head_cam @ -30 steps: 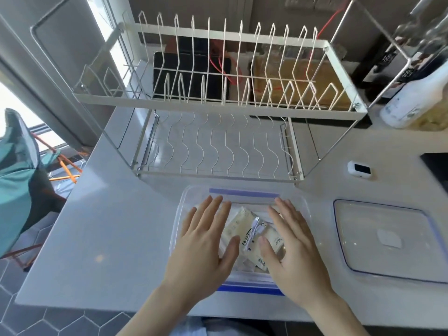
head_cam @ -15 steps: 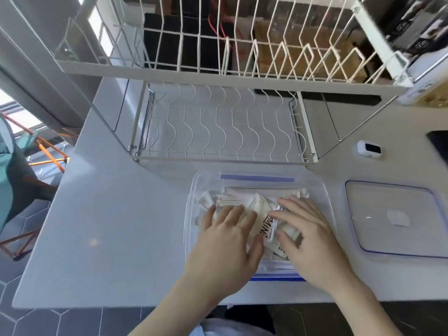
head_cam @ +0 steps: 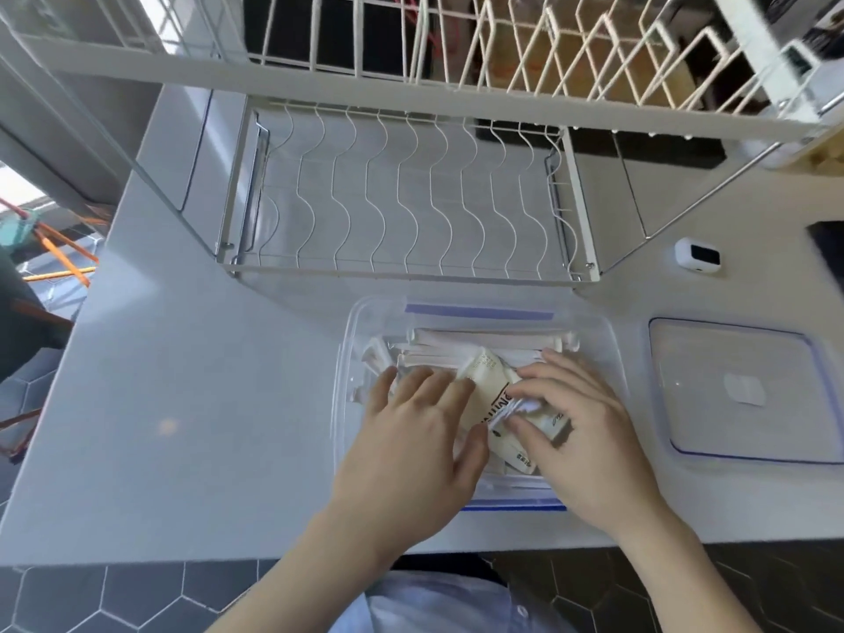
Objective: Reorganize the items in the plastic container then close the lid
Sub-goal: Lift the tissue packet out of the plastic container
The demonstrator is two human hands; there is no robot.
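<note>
The plastic container (head_cam: 347, 358) in front of me is clear and thin-walled, rectangular with rounded corners, with a blue strip along its far rim and another along its near rim; it sits on the smooth pale countertop (head_cam: 182, 404), close to the near edge. Inside lie flat paper sachets (head_cam: 484, 347), white and cream, some long and narrow in a row against the far wall, others crumpled in the middle. My left hand (head_cam: 411, 450) lies palm down inside the container, fingers spread and loosely extended, resting on the sachets at the left half, the thumb touching a cream packet (head_cam: 491, 386) with dark lettering; it closes around nothing. My right hand (head_cam: 589, 436) is over the right half, fingers curled inward, the fingertips pinching the same wrinkled packets against the thumb; I cannot tell how firm that hold is. The lid (head_cam: 740, 390), a flat clear sheet with a blue edge and a small white patch at its centre, lies on the counter just right of the container, not touching it. Beyond the container stands a white wire dish rack (head_cam: 411, 198) with wavy rods across its lower shelf. A small white device (head_cam: 696, 255) with a dark face sits far right.
</note>
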